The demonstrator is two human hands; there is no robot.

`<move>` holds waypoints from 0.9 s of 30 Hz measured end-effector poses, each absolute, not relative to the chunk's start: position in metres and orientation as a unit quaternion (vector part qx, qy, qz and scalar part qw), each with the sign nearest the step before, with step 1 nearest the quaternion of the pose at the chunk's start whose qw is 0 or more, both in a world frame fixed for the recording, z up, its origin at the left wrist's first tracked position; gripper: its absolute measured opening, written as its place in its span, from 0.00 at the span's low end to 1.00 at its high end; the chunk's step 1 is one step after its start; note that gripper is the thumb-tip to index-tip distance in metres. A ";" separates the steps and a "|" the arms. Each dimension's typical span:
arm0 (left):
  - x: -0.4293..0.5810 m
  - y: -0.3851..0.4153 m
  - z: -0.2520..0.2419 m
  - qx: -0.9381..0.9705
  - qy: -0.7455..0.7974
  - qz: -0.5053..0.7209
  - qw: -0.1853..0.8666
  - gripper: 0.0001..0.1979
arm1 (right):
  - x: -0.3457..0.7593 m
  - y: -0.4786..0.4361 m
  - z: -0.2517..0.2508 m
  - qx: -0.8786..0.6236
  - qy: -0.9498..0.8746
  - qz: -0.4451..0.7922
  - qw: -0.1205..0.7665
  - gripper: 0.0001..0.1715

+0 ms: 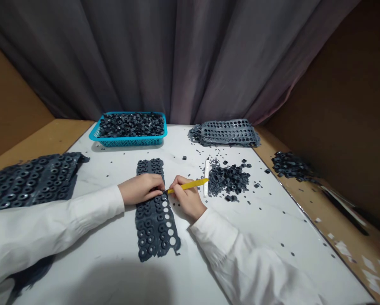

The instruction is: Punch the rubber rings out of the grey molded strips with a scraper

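Observation:
A dark rubber sheet (pixel 156 212) with rows of moulded rings lies lengthwise in front of me on the white tabletop. Along its right edge, the near part of one row shows round holes with white behind them. My left hand (pixel 143 187) rests across the sheet, fingers curled and pinching at its right side; the fingertips partly hide what they grip. In my right hand (pixel 187 197) is a slim yellow pen-shaped tool (pixel 192 184). Its dark tip meets the sheet at a ring beside my left fingertips, just beyond the open holes.
A blue basket (pixel 129 141) full of small dark rubber pieces stands at the back left. Perforated sheets (pixel 226 132) lie back right, a ringed sheet (pixel 40 178) at left. A white stick (pixel 206 178) borders a pile of dark bits (pixel 229 180); more pieces (pixel 291 165) lie far right.

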State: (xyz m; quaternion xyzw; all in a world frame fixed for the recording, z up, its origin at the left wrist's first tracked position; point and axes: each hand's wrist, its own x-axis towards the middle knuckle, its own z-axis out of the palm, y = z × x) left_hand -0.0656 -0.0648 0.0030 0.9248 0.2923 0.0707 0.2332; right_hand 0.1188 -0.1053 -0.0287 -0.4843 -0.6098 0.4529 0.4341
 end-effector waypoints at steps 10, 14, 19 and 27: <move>-0.056 -0.065 0.023 0.957 0.255 -0.040 0.131 0.08 | 0.121 -0.106 -0.029 -0.481 -0.616 0.449 0.432 0.09; -0.054 -0.067 0.018 0.971 0.226 -0.049 0.053 0.07 | 0.120 -0.106 -0.026 -0.479 -0.629 0.442 0.423 0.09; -0.054 -0.070 0.002 0.987 0.148 -0.037 -0.049 0.10 | 0.117 -0.106 -0.021 -0.485 -0.656 0.411 0.406 0.10; -0.069 -0.059 0.011 0.825 0.424 0.259 0.269 0.10 | 0.117 -0.104 -0.030 -0.491 -0.625 0.444 0.413 0.10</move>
